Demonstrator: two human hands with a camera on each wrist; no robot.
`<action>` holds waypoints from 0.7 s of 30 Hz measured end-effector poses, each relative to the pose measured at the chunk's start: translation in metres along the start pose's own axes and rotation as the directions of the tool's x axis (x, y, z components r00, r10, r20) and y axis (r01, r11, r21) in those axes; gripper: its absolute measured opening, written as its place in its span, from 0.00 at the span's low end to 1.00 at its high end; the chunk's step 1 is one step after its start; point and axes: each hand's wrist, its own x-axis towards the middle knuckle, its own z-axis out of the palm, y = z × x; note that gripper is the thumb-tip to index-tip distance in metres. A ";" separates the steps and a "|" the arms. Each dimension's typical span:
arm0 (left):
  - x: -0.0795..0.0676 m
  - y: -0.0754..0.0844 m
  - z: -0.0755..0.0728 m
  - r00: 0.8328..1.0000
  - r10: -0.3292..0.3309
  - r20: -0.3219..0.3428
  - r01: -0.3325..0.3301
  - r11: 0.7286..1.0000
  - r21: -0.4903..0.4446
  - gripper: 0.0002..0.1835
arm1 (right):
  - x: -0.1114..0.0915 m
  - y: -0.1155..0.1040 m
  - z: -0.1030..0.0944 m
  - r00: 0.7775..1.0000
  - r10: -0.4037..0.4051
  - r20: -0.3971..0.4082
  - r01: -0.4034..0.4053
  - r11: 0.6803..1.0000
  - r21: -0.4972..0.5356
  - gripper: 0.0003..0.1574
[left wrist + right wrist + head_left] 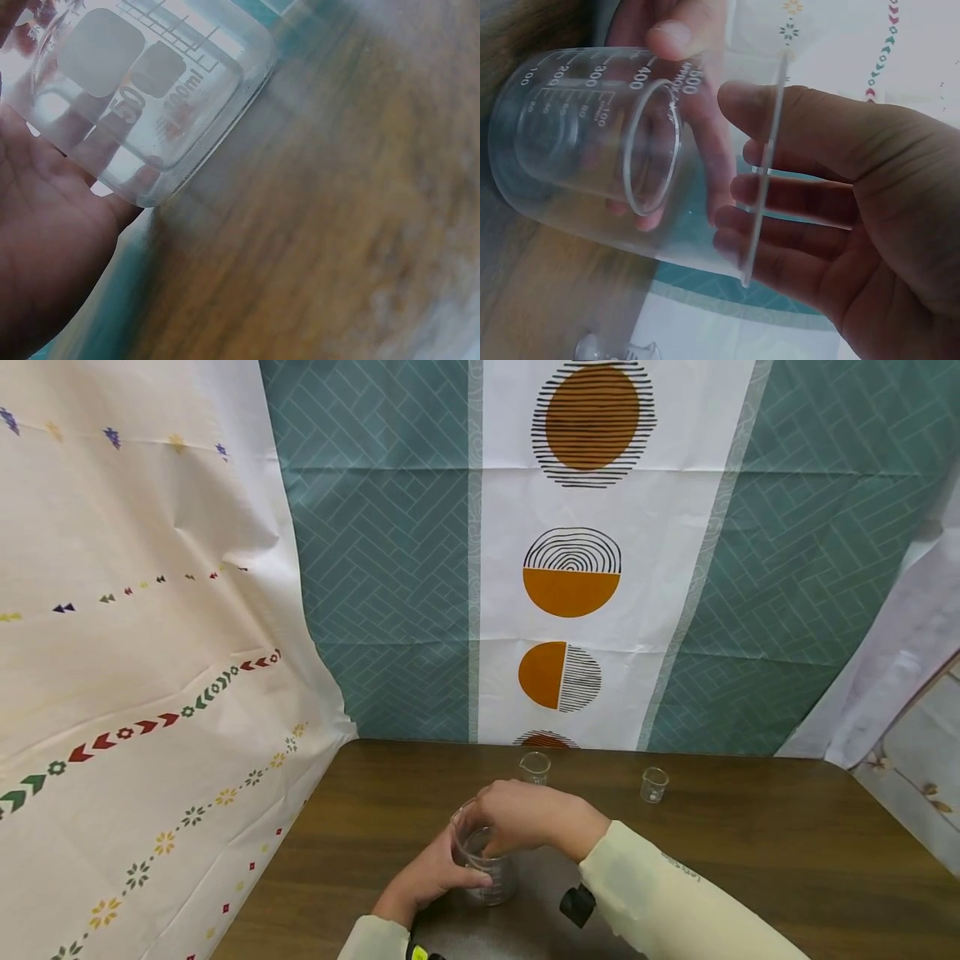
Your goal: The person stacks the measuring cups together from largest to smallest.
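Observation:
My left hand [433, 874] grips a large clear graduated beaker [497, 887] by its side, thumb across the near wall. Inside it sits a smaller clear beaker [652, 150], marked up to 100, with its rim below the large beaker's rim. My right hand [528, 817] is over the mouth of the large beaker. In the right wrist view, its thumb and fingertips reach just inside the large rim [761, 202], apart from the smaller beaker and with nothing between them. The left wrist view shows the large beaker's base [225, 127] tilted, close over the table.
Two small glass beakers stand farther back on the brown wooden table [750, 835]: one [535, 764] behind my right hand, one [654, 785] to the right. A patterned cloth [405, 610] hangs along the table's back edge, and a pale cloth [150, 693] hangs on the left.

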 end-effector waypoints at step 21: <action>0.001 0.001 0.001 0.999 0.050 0.008 -0.050 0.999 0.021 0.51 | -0.018 0.009 -0.015 0.995 0.019 -0.093 -0.020 1.000 -0.011 0.22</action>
